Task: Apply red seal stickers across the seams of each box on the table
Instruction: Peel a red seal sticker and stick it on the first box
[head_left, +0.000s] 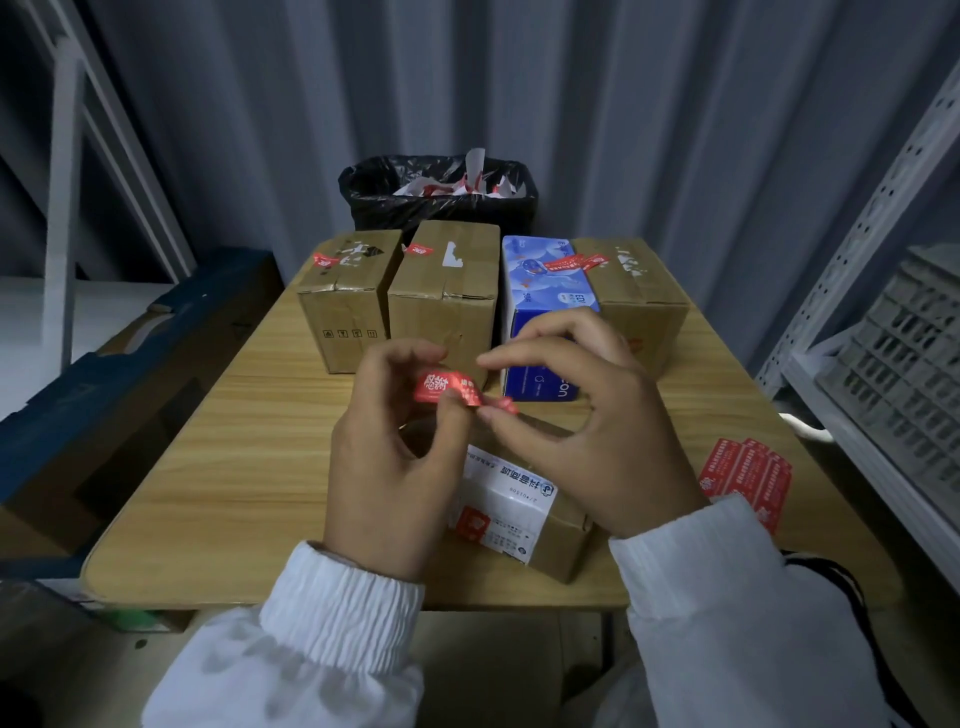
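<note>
A red seal sticker (451, 389) is pinched between my left hand (395, 457) and my right hand (587, 426), held above a small cardboard box (524, 514) with a white shipping label near the table's front. At the back stand three cardboard boxes (343, 296) (447, 291) (641, 291) and a blue box (545, 291), each with a red sticker on top. A stack of red sticker sheets (748, 478) lies at the table's right edge.
The wooden table (234, 467) is small. A black-lined bin (436, 192) with paper scraps stands behind it. A white metal shelf (883, 364) with a grey crate is at the right. Dark blue boxes (104, 389) sit at the left.
</note>
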